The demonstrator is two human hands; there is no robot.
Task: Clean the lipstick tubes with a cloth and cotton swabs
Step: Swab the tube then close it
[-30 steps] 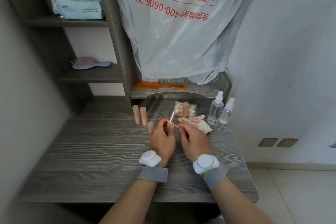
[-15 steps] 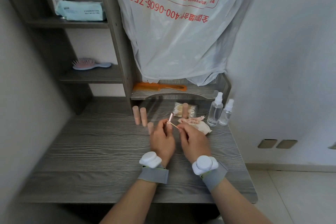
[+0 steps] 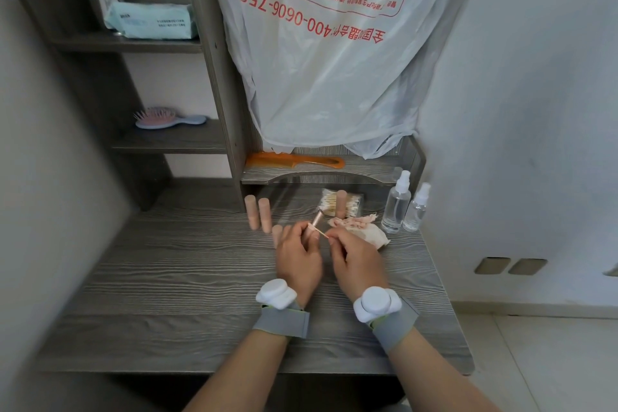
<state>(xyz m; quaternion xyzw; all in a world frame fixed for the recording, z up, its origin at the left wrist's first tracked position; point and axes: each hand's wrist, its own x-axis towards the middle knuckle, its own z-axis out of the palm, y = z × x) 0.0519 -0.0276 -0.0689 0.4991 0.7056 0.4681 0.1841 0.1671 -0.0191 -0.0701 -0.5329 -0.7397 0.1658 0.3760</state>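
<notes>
My left hand grips an open rose-gold lipstick tube, tilted up and away from me. My right hand pinches a cotton swab whose tip touches the tube just above my left fingers. Two peach lipstick tubes stand upright to the left, and a third peach piece stands beside my left hand. Another peach tube stands in front of the bag of cotton swabs. The crumpled pinkish cloth lies just beyond my right hand.
Two clear spray bottles stand at the right rear of the grey wooden desk. An orange comb lies on the low shelf under a hanging plastic bag. A hairbrush and a tissue pack sit on the left shelves.
Both hands stay at the same spot on the desk. The swab tip has shifted slightly along the tube; the view has tilted a little.
</notes>
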